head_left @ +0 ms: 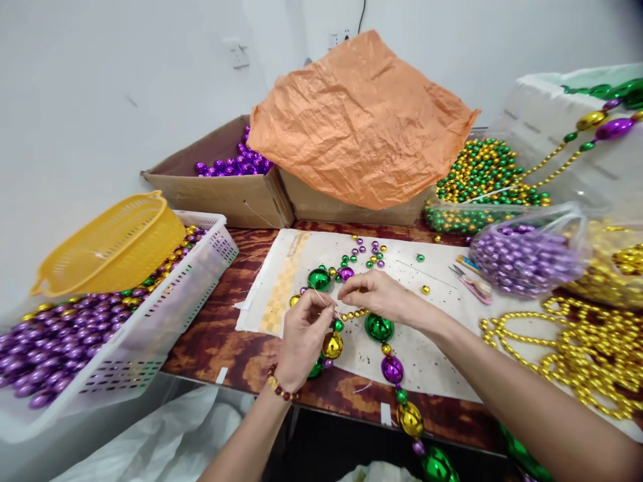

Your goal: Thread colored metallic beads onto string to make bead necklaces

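Note:
My left hand [307, 328], with a beaded bracelet at the wrist, is pinched on a thin pale thread above the white mat [426, 348]. Just to its right, my right hand [374, 294] has its fingers bent toward the thread; whether it grips the thread is too small to tell. Below and between the hands runs a strand of small gold beads [354, 314]. A gold ball [332, 345] hangs by my left hand. From under my right hand, a large green bead [379, 327] leads a string with a purple bead [392, 369] over the table's front edge.
Scissors [472, 284] lie right of the mat's middle, near a bag of purple beads [527, 258]. Gold bead chains [587, 348] spread at right. A white basket [165, 301] with a yellow basket [113, 244] stands left. Orange paper [366, 120] covers a box behind.

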Demonstrator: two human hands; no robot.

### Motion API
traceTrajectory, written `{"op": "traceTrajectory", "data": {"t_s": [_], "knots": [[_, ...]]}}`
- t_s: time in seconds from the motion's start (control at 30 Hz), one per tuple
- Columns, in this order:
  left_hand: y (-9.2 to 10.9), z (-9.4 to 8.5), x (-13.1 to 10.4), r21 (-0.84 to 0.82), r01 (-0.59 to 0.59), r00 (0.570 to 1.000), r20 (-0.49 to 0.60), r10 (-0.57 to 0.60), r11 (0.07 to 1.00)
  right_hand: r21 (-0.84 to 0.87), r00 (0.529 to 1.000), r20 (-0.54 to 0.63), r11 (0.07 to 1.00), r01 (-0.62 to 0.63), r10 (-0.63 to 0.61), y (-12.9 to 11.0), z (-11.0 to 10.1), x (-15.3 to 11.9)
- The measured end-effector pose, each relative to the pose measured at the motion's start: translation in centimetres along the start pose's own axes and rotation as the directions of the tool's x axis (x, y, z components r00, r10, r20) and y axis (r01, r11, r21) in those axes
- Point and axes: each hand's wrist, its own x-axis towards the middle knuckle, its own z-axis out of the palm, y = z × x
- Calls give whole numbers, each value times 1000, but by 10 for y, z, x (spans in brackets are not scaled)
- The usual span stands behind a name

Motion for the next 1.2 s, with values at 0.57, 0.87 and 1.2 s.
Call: {"op": "traceTrajectory", "data": {"t_s": [0.57,0.87,1.2], "knots": [[-2,3,-1,155,-214,967,-106,232,964,60,992,-101,996,-70,76,11,15,10],[-3,-2,2,-111,-15,995,-101,4,994,700,984,-181,702,132,-4,-6,-17,-21],[-5,-5,9,-402,152,988,69,-135,903,553,992,-123,827,103,-42,31,-2,-34]]}}
